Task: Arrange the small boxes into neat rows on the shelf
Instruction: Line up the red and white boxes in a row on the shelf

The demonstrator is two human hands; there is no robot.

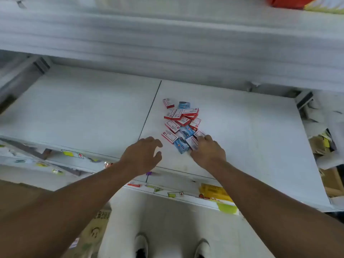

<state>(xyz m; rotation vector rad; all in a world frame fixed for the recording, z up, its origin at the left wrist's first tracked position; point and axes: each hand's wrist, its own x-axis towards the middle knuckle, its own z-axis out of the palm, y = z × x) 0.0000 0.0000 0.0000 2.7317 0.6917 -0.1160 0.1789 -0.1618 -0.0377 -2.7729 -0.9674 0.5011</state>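
A loose pile of several small boxes (181,121), red-and-white and blue, lies jumbled on the white shelf (251,138) just right of a dark seam. My right hand (207,151) is at the pile's near edge, fingers curled round a red-and-white box (192,142) beside a blue box (180,145). My left hand (142,154) hovers over the shelf left of the pile, fingers loosely spread, holding nothing and touching no box.
A higher shelf (167,43) overhangs the back of the working shelf. Paper clutter and cardboard (323,138) crowd the right end. Labels and a yellow packet (214,190) sit on lower shelf edges. The shelf's left panel (74,108) is bare.
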